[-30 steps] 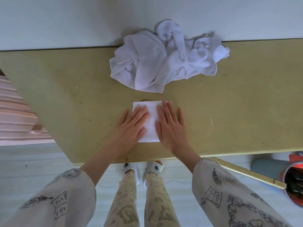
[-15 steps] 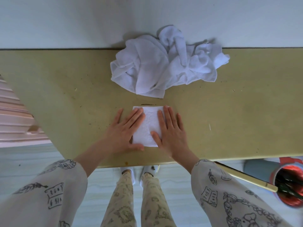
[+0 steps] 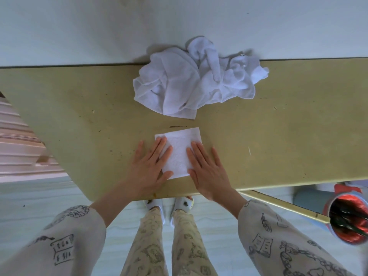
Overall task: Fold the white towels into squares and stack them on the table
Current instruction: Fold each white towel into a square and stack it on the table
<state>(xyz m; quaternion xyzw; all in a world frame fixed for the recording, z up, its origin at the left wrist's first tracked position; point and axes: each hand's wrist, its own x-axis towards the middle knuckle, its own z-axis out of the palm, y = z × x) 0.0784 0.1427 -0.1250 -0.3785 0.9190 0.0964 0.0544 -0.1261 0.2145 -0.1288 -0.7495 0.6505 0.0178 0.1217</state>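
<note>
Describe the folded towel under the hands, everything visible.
The folded towel is a small white square of soft, faintly textured cloth, lying flat near the table's front edge, apart from the crumpled towel pile. The left hand and right hand rest flat on its two sides, fingers straight.

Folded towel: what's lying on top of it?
Both hands, left and right, rest flat on the folded towel, covering its side edges. Its middle stays bare.

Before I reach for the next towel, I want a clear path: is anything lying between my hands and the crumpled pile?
Nothing visible. Both the left hand and right hand press flat on the folded towel; beyond it only bare table separates it from the crumpled pile.
</note>
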